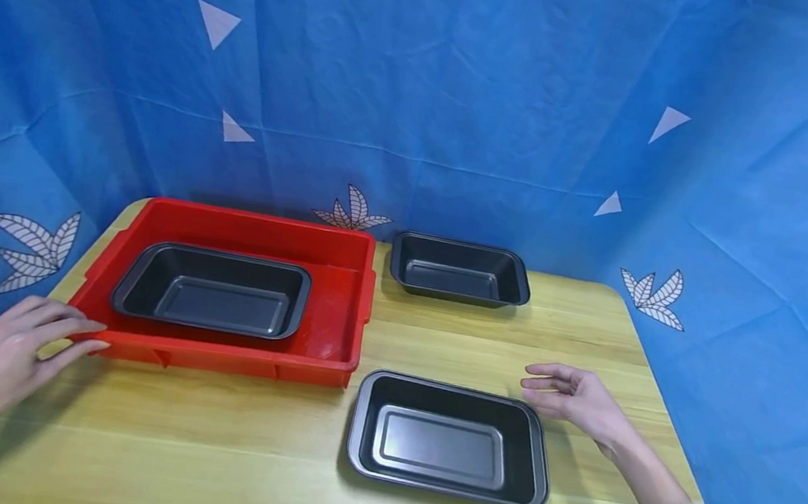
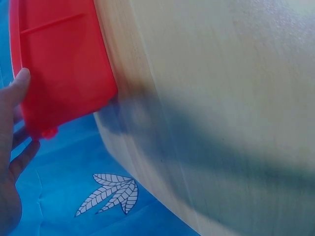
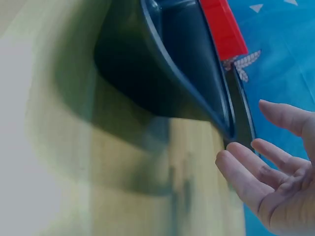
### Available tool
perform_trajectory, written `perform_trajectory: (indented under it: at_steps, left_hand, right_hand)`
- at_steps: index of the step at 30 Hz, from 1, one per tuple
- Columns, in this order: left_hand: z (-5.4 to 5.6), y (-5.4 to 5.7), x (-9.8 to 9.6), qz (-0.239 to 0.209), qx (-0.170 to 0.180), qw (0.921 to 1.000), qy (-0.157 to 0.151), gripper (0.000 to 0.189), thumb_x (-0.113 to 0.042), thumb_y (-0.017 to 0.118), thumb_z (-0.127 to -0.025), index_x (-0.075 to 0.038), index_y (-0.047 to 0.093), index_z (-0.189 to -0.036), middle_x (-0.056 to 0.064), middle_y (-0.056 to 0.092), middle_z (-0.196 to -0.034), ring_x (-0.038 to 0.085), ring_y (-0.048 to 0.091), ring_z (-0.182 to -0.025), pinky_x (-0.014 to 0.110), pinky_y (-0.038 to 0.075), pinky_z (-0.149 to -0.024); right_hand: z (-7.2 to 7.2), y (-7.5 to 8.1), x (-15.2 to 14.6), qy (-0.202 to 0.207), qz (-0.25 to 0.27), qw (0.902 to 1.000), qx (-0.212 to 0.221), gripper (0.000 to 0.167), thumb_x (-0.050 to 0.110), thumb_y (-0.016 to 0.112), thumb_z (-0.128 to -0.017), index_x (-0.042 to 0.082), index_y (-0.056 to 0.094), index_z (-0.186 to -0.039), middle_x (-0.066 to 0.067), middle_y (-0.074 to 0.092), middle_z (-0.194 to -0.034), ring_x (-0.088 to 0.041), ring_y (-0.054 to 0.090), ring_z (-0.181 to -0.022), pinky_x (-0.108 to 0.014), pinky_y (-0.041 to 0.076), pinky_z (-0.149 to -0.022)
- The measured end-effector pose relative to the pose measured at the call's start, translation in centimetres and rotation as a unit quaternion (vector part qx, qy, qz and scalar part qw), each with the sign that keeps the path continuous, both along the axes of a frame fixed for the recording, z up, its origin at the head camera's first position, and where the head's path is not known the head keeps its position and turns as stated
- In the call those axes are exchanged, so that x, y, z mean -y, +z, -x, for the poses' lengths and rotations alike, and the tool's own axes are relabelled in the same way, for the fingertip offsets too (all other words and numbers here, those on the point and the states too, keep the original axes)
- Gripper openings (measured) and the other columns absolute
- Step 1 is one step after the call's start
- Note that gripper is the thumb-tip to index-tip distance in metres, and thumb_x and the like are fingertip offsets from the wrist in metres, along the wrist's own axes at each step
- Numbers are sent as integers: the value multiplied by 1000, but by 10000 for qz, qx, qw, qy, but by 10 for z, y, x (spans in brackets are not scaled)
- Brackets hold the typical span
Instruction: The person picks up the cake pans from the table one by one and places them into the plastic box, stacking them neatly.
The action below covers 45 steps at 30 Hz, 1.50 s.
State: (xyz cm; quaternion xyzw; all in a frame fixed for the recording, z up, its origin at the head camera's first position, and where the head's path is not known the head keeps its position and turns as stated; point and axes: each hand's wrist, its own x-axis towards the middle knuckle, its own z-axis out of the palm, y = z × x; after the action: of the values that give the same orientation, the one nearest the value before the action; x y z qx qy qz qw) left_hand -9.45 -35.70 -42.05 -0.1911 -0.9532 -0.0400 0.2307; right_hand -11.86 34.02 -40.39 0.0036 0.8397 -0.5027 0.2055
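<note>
A red plastic tray (image 1: 212, 359) sits at the left of the wooden table, with a dark loaf pan (image 1: 224, 304) inside it. My left hand (image 1: 14, 349) holds the tray's near left corner. In the left wrist view, the thumb (image 2: 20, 81) lies on the tray's outer side and the other fingers are partly hidden behind it. My right hand (image 1: 575, 396) hovers beside the far right corner of a second loaf pan (image 1: 441, 448), fingers loosely extended and nothing held. The right wrist view shows this hand (image 3: 280, 182) apart from the pan's rim (image 3: 189, 93).
A third dark loaf pan (image 1: 457, 271) stands at the back of the table, right of the tray. Blue cloth (image 1: 468, 85) with leaf and triangle prints hangs behind and beside the table. Bare wood (image 1: 217, 447) shows in front of the tray.
</note>
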Motion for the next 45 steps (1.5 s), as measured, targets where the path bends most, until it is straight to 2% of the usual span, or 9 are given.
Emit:
perform_trajectory:
  at_steps: [3, 8, 15, 20, 27, 30, 36, 42, 45]
  left_hand:
    - [1, -1, 0, -37, -24, 10000, -33, 103, -83, 12, -93, -8, 82, -92, 15, 74, -88, 29, 59, -85, 51, 61, -58]
    - [0, -1, -1, -61, 29, 10000, 17, 102, -83, 13, -93, -7, 82, -92, 17, 74, -89, 30, 58, -85, 53, 62, -61]
    - [0, -1, 0, -67, -26, 10000, -2, 102, -83, 13, -94, -8, 82, -92, 16, 74, -88, 29, 59, -84, 53, 62, -61]
    - [0, -1, 1, -45, 5, 10000, -1, 103, -83, 12, -93, -7, 82, -93, 17, 74, -90, 31, 59, -85, 54, 62, -60]
    - [0, -2, 1, -29, 52, 10000, -17, 103, -83, 12, -92, -7, 82, -94, 18, 74, -90, 31, 59, -85, 54, 61, -60]
    - [1, -2, 1, -24, 73, 10000, 16, 103, -83, 13, -91, -7, 82, -94, 18, 74, -91, 32, 59, -86, 54, 61, -60]
    - [0, -2, 1, -10, 90, 9999, 44, 103, -84, 13, -90, -7, 82, -94, 18, 74, -90, 32, 59, -85, 53, 61, -58]
    - [-1, -1, 0, -36, 165, 9998, 66, 101, -83, 15, -90, -7, 82, -95, 18, 74, -92, 32, 59, -87, 52, 61, -57]
    - [-1, -1, 0, -43, 172, 9998, 87, 100, -83, 16, -90, -7, 82, -95, 18, 74, -92, 32, 59, -87, 52, 61, -57]
  right_hand:
    - [-3, -7, -4, -27, 2, 9999, 138, 60, 20, 74, -100, -9, 51, -147, -29, 67, -138, -6, 75, -104, -30, 65, -91]
    - [-8, -19, -7, -40, -15, 9995, 297, 61, 21, 75, -99, -8, 51, -147, -24, 70, -137, -9, 74, -109, -34, 64, -94]
    - [-11, -24, -5, -170, -28, 9987, 472, 63, 25, 77, -98, -6, 53, -147, -25, 68, -138, -15, 74, -110, -39, 64, -94]
    - [-10, -24, -4, -220, 46, 9978, 628, 63, 24, 77, -98, -6, 52, -148, -21, 73, -129, -13, 73, -100, -36, 66, -85]
    - [-7, -23, -3, -77, 348, 9951, 922, 59, 22, 77, -98, -6, 55, -145, 5, 75, -100, -5, 67, -79, -30, 65, -68]
    - [-6, -23, -4, -26, 381, 9944, 987, 51, 21, 75, -99, -5, 61, -140, 7, 77, -97, -3, 64, -72, -28, 63, -63]
    - [-4, -22, -2, -105, 226, 9940, 1068, 43, 21, 75, -99, -3, 67, -133, 6, 77, -103, -1, 55, -62, -25, 60, -58]
    - [-3, -22, 1, -123, 247, 9935, 1107, 39, 20, 76, -98, -4, 70, -129, 2, 79, -108, -6, 74, -85, -34, 67, -72]
    - [-1, -23, 2, -128, 458, 9919, 1174, 38, 17, 75, -98, -6, 69, -129, 0, 81, -105, -10, 78, -87, -37, 68, -76]
